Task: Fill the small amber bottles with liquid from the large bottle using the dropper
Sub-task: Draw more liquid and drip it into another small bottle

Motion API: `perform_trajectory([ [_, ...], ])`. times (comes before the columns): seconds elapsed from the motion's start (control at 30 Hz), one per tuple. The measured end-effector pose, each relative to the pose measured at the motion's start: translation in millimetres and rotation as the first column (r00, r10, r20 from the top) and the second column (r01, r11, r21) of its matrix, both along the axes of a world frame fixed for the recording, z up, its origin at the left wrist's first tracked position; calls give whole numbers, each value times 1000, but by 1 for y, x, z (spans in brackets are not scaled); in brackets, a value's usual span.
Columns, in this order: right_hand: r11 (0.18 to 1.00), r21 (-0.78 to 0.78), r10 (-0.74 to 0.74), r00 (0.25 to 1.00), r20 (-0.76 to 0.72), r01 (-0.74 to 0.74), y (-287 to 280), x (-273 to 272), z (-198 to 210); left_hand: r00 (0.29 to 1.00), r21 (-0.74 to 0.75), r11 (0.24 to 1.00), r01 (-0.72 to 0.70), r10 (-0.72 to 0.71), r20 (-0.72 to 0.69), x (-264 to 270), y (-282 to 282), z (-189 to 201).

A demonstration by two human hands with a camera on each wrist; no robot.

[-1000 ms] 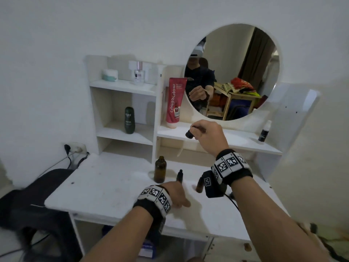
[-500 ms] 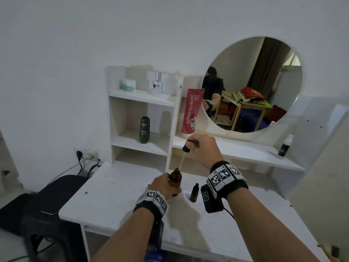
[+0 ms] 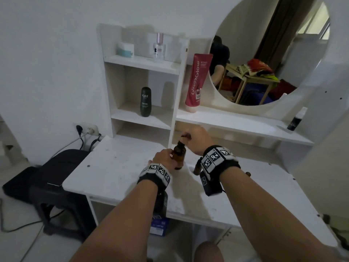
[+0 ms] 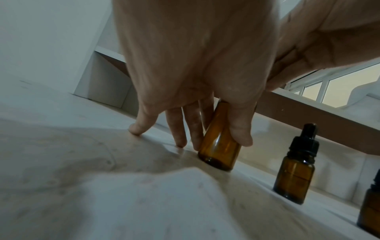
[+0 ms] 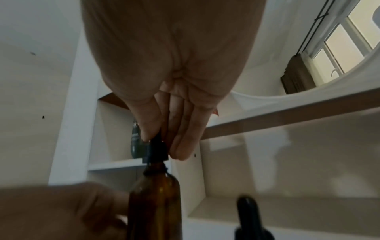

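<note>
The large amber bottle (image 3: 179, 155) (image 4: 219, 146) (image 5: 153, 199) stands on the white table (image 3: 117, 167). My left hand (image 3: 164, 156) (image 4: 205, 123) grips its body between thumb and fingers. My right hand (image 3: 196, 139) (image 5: 162, 134) pinches the black dropper cap (image 3: 184, 137) (image 5: 155, 150), which sits at the bottle's neck; the pipette is hidden inside. A small amber bottle (image 3: 197, 168) (image 4: 295, 172) with a black dropper cap stands just right of the large one. A second small bottle (image 4: 370, 207) shows at the frame edge.
White shelves (image 3: 143, 118) rise behind the bottles, holding a dark green bottle (image 3: 145, 102), a red tube (image 3: 197, 82), a clear bottle (image 3: 158, 47) and a jar (image 3: 125, 49). A round mirror (image 3: 264, 50) and small black bottle (image 3: 296, 120) are at right. A dark stool (image 3: 47, 178) stands left.
My right hand has come down, lowering the dropper into the large bottle until the cap meets its neck. My left hand keeps its grip on the bottle. The head view shifted closer.
</note>
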State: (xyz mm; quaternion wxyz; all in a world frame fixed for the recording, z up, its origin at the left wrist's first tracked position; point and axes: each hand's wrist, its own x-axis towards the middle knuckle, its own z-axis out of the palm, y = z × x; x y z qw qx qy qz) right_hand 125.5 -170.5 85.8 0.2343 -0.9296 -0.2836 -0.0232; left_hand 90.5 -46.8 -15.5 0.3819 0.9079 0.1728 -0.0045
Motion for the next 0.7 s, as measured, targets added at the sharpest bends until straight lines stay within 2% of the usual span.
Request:
perform_trajectory([
  [0.23,991,127,-28,997,-70,37,-4,5,-10,1000,5,1000,-10,10,4,2,-2,-4],
  [0.53,993,111,-42,999,-16,43,5,4,-12,1000,42,999,-3,3,9,3,-1,-7],
  [0.7,985,162,-50,997,-62,60,1,4,-13,1000,38,999,-14,14,6,5,-1,-10],
])
